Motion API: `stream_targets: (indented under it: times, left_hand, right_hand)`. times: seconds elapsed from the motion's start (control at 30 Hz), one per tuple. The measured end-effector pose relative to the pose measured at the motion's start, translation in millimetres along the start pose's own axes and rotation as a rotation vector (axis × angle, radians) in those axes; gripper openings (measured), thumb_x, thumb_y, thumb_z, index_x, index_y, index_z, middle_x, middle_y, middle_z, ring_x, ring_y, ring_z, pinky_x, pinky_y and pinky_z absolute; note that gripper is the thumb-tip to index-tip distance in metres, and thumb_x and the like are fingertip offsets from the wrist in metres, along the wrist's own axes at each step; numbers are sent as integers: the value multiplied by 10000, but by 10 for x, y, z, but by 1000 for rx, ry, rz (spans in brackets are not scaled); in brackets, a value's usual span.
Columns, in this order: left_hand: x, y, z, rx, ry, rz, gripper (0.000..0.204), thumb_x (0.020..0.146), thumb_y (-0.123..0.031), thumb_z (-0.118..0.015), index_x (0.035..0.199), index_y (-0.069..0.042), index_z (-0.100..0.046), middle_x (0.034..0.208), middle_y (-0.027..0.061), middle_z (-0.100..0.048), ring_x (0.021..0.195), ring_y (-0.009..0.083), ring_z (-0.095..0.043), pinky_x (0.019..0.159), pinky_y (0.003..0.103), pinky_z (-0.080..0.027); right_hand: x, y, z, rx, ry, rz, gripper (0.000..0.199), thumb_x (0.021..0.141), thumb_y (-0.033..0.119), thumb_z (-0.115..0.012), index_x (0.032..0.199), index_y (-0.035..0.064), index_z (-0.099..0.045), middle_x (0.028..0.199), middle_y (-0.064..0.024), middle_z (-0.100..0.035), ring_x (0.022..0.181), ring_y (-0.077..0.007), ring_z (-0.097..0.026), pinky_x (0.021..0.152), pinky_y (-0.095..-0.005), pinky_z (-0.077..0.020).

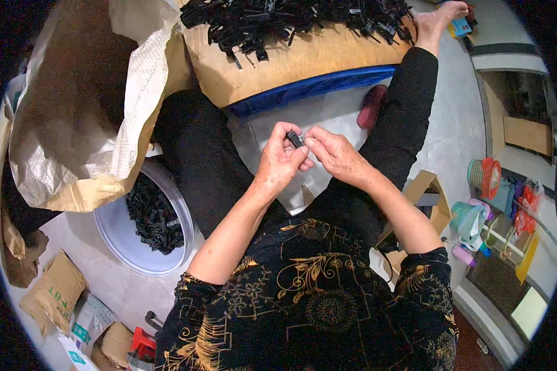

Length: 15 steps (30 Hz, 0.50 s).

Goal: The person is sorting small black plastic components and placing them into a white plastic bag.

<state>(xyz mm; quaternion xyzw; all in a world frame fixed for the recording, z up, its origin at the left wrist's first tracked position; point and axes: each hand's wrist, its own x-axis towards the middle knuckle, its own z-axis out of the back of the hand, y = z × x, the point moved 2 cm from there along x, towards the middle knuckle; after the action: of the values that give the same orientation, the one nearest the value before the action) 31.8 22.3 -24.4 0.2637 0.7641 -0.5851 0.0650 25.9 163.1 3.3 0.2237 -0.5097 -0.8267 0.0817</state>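
Standing at the left, a white tub (109, 227) is partly filled with black pieces (155, 216). Near the middle, a small black part (296, 140) is pinched by the left hand (277, 157), its long axis slanted from upper left to lower right. The left thumb and forefinger are parted only by its thickness. The right hand (333, 153) is held against its right side, fingertips nearly together; whether anything is gripped there cannot be told.

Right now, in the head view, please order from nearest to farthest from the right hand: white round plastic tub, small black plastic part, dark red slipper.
1. Small black plastic part: in the left hand.
2. Dark red slipper: ahead, slightly right.
3. White round plastic tub: far left.
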Motion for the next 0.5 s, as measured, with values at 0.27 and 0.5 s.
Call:
stream_targets:
  times: [0.27, 0.5]
  left_hand:
    - [-5, -8, -20, 88, -31, 18, 228, 814, 22, -519, 976, -57, -380, 685, 40, -508, 568, 91, -570, 491, 230, -484]
    - [-1, 85, 16, 353, -96, -77, 223, 820, -13, -539, 991, -70, -407, 655, 82, -545, 542, 146, -592, 479, 266, -473]
  right_hand:
    - [12, -3, -17, -34, 56, 9, 178, 917, 172, -447, 867, 7, -491, 666, -115, -522, 619, -201, -510, 595, -325, -419]
    - [44, -55, -175, 13, -1, -17, 199, 898, 185, -442, 845, 5, -507, 705, -189, -566, 666, -345, -578, 576, -398, -433]
